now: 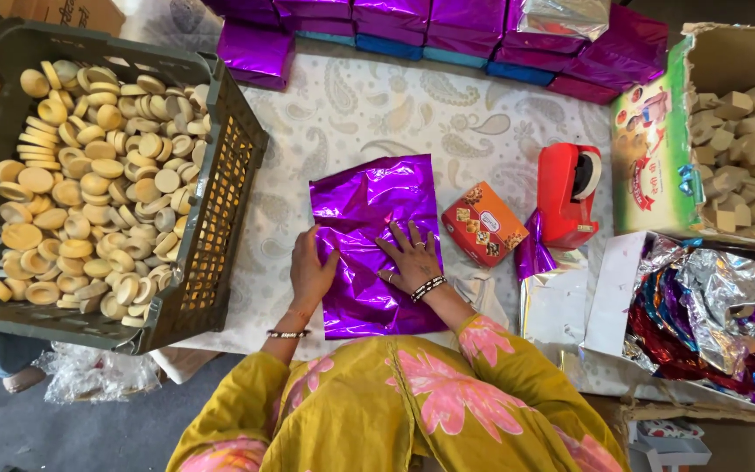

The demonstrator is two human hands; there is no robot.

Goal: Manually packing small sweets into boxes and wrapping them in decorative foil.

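While both hands press flat on it, the purple foil sheet (376, 240) lies spread and creased on the patterned white cloth (369, 114), directly in front of the person in the yellow, pink-flowered garment. The left hand (310, 273) rests on the sheet's lower left edge, palm down, fingers together and extended, gripping nothing. The right hand (411, 258) lies on the sheet's centre-right area, palm down, fingers spread apart, also closed on nothing; a beaded bracelet sits at each wrist. Just right of the sheet, not touching it as far as can be seen, stands a small orange printed box (484, 224). Beyond that box stands a red tape dispenser (567, 194) with a roll of tape mounted at its upper end. Left of the cloth, a dark plastic crate (220, 183) holds a heap of round, pale tan discs (89, 183). At the far edge of the cloth, a row of purple foil-wrapped packets (412, 22) is stacked. To the right, an open cardboard carton (653, 149) contains pale tan blocks (744, 157). Below that carton, a second container holds crumpled foil sheets (709, 323) in silver, red, blue and purple.
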